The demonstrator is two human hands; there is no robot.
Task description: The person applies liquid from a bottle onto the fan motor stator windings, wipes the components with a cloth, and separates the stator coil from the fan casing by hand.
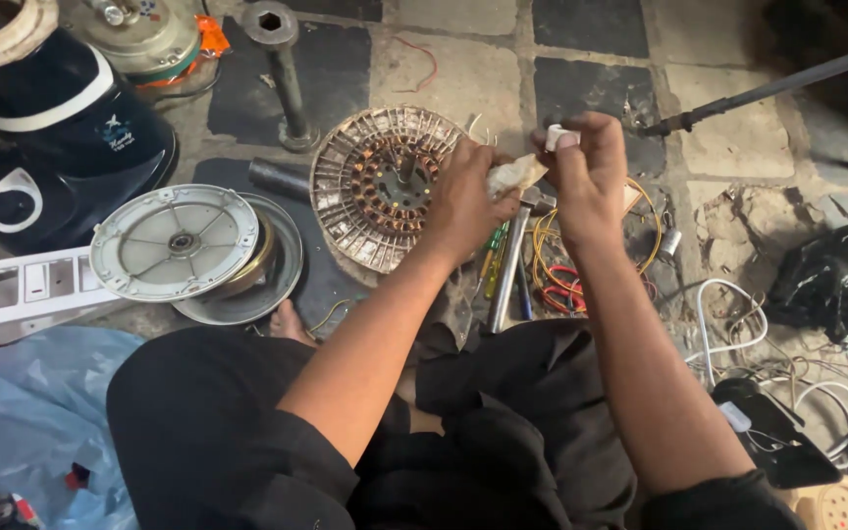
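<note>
Two hands: right fingers (569,132) pinch a small white roll (559,135), left fingers (483,162) a pale strip (515,175).

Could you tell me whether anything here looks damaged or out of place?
Yes: the floor tiles right of the hands are cracked and broken, and loose wires lie tangled on the floor beside the hammer.

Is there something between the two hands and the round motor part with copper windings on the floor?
Nothing visible blocks it. The left hand, holding a pale scrap, already rests at the right rim of the wound stator. The right hand pinches a small white piece just beside it, above the hammer.
</note>
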